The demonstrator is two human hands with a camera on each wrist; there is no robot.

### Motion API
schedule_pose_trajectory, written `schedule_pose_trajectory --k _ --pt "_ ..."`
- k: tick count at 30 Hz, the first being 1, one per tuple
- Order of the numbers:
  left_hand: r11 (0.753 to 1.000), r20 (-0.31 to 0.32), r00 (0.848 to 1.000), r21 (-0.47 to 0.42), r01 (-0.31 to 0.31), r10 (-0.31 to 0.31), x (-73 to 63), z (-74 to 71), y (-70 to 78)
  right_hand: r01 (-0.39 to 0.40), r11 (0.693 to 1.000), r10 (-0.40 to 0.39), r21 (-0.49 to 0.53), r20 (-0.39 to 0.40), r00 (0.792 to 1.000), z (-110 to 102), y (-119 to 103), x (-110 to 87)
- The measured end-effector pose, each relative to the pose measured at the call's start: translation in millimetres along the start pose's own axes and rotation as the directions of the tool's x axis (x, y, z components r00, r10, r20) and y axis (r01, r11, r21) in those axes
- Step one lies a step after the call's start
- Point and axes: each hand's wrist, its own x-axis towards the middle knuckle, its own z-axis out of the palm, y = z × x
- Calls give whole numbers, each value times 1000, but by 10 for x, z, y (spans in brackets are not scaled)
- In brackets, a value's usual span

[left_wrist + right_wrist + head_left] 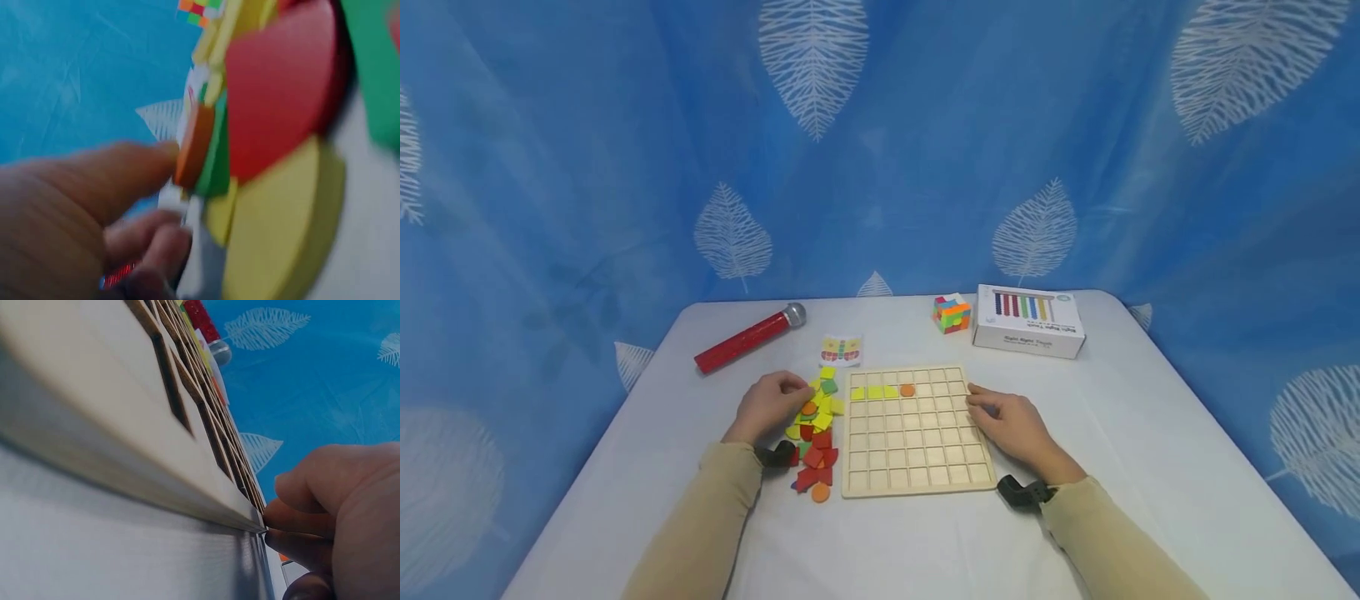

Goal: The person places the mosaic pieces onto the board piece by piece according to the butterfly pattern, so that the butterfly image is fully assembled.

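Both part-open: our L hand (pixel 772 406) touches orange disc (pixel 195 145), approx. 9 o'clock of board (pixel 935 457); our R hand (pixel 1015 423), its 3 o'clock edge.

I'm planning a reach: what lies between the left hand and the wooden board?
The head view shows loose coloured pieces, mostly yellow, between the left hand and the wooden board.
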Motion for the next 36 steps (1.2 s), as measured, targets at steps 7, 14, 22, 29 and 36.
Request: schedule_pose_trajectory --k 7,14,22,29,36 --pt "994 -16 998 98 -57 58 38 46 70 -22 1000 22 -7 14 1000 -13 -23 9" --pt "989 -17 996 121 -85 88 57 83 120 -50 999 50 0 33 998 5 -15 8" --pt "994 -25 995 62 -94 96 74 118 118 -57 998 57 5 30 998 16 -6 15" --pt "989 -34 995 112 -94 98 74 157 152 -55 998 55 6 26 998 18 -6 14" --pt "971 -75 990 218 -100 119 52 143 177 -51 999 51 -2 29 998 11 -21 17"
